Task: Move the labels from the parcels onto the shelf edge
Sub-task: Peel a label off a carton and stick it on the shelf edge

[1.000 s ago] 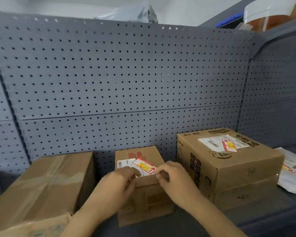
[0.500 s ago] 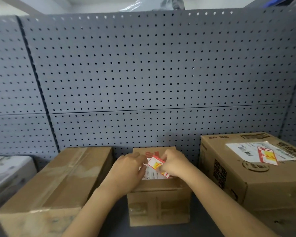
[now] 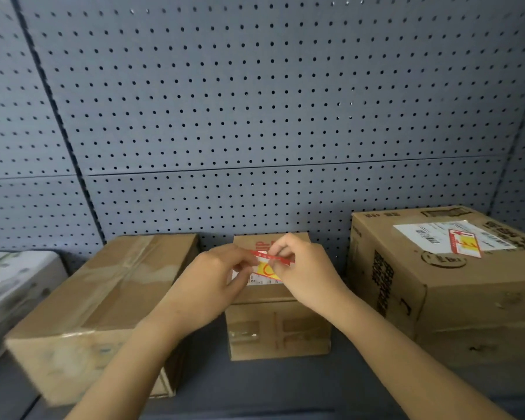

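On the grey shelf floor point(image 3: 270, 386), nearest the viewer, two bare forearms are seen reaching toward the small middle parcel point(image 3: 278, 325), which serves as the landmark here. Over the top of that parcel, the left hand point(image 3: 212, 286) and the right hand point(image 3: 305, 272) are brought close together, and both are pinched on the red-and-yellow label point(image 3: 269, 266): its red upper edge is lifted clear of the cardboard, while its lower part seems to lie against the white shipping slip point(image 3: 262, 279) beneath; whether it is stuck there cannot be told. The step in hand is judged to be the peeling of this label. It would be done well if the sticker were drawn back low and slowly, almost folded over itself, so that it is not torn and the slip below is not lifted with it; the adhesive side should be kept off the fingers and off itself. To the left of the middle parcel a long taped box point(image 3: 103, 307) is set, and to its right a large parcel point(image 3: 446, 277), on whose top a second red label point(image 3: 465, 243) is yet to be taken. Behind the middle parcel the perforated back panel point(image 3: 255, 116) is seen. The shelf edge is not in view.
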{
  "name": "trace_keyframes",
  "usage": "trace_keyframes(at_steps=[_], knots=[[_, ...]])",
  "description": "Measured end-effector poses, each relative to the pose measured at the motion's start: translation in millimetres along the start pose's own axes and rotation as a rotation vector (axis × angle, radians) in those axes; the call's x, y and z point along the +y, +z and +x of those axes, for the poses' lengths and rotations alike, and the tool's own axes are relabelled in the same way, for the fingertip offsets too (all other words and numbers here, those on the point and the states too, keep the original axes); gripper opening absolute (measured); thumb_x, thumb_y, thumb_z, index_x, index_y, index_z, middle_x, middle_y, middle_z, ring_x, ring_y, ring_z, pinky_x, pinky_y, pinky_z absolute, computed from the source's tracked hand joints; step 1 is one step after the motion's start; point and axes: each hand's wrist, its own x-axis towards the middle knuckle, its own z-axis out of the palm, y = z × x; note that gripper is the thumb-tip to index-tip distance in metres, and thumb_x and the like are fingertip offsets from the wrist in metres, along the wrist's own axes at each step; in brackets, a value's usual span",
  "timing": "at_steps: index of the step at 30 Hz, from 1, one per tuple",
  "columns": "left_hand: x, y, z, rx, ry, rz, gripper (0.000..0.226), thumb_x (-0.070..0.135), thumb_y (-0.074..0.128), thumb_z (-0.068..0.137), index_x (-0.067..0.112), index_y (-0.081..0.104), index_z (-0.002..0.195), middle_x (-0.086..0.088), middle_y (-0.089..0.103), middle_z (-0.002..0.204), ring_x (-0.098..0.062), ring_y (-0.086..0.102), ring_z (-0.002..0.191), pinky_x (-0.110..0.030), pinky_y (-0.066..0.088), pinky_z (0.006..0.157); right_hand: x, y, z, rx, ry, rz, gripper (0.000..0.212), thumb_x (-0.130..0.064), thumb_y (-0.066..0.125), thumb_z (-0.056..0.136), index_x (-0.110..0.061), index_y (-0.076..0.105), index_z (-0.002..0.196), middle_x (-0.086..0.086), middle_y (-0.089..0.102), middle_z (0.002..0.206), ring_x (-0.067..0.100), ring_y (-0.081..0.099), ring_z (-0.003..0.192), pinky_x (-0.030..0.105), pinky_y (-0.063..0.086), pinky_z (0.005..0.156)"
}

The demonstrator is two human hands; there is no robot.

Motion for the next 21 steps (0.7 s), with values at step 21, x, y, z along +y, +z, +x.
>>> trace_keyframes(at_steps=[21], knots=[[-95,-134,-194,0.02,0.044,-0.026,0.023,0.033,0.042,0.088,0.025,0.062,0.096,0.013,0.062,0.089,-0.004,0.057,0.079,-0.03,0.049,0.07,-157,156,-105,-0.143,0.15,0.147,0.015,-0.013,0.068,0.081,-0.027,0.061,0.077,-0.006,0.066,0.082,0.009,0.064,0.073,0.036,0.057,0.065]])
